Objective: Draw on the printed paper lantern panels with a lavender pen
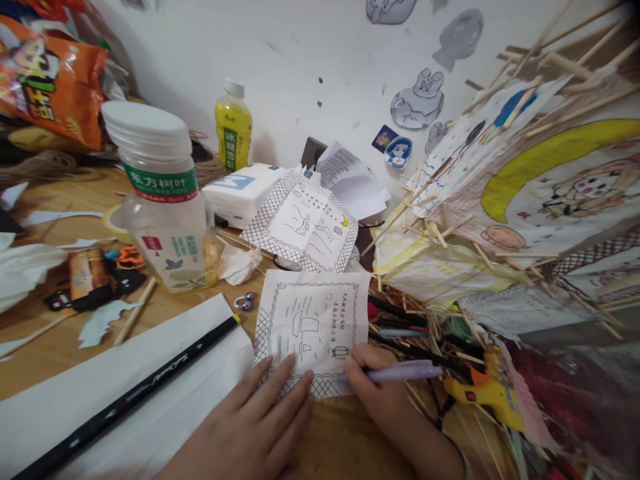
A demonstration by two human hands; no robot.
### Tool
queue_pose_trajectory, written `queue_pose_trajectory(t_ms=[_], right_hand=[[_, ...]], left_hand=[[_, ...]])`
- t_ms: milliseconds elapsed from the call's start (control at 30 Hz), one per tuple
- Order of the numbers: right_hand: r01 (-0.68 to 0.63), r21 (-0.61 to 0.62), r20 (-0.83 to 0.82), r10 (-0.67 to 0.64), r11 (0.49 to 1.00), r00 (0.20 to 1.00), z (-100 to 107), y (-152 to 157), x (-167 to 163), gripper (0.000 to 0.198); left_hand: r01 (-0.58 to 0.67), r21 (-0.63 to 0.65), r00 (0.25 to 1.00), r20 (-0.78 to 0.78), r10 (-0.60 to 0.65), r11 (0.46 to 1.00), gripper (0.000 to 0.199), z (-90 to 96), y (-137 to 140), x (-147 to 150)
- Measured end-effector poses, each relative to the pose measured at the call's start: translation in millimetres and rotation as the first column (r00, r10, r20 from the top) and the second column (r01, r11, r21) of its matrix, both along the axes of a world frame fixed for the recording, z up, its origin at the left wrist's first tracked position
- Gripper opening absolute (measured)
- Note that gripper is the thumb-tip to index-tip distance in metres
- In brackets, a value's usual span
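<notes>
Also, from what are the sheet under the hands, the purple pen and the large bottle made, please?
Sheet: likely matte paper; thin edge, no visible shine.
Purple pen: probably plastic, given its even colour; finish unclear.
Large bottle: likely clear plastic; its wall looks see-through.

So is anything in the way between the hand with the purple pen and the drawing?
No, nothing visible. The right hand, holding the purple pen, is already at the drawing's lower right edge. The left hand's fingers only cover its lower left part.
</notes>
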State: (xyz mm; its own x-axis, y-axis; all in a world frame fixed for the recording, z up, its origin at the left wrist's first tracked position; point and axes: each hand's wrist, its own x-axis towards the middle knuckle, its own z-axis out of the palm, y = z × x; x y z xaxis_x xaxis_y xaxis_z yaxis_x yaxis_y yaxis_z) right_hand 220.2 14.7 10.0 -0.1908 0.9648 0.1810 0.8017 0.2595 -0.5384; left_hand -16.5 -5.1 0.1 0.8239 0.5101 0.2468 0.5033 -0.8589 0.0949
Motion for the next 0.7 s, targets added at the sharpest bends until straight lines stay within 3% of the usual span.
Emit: queue_pose_trajectory(t_ms=[133,267,433,700], right_hand=[[0.021,-0.032,-0.179,-0.027,0.999,0.983,0,4,2,0.028],[-0.059,-0.116,-0.292,0.022,0.991,0.956,5,9,5,0.03],[-0.137,-0.041,-0.169,0.128,0.99,0.977,8,12,6,0.034],[-0.157,-0.021,-0.118,0.153,0.987,0.981,5,12,6,0.032]], left_hand=[[0.017,0.0,1.0,-0.002,-0.017,1.0,0.056,0.7,2,1],[0.012,0.007,1.0,-0.004,-0.012,1.0,0.056,-0.9,4,2],[0.002,-0.017,1.0,-0.006,-0.002,1.0,0.06,-2.2,1,1],[0.017,-0.028,0.999,0.036,-0.016,0.999,0.057,-1.9,2,2]])
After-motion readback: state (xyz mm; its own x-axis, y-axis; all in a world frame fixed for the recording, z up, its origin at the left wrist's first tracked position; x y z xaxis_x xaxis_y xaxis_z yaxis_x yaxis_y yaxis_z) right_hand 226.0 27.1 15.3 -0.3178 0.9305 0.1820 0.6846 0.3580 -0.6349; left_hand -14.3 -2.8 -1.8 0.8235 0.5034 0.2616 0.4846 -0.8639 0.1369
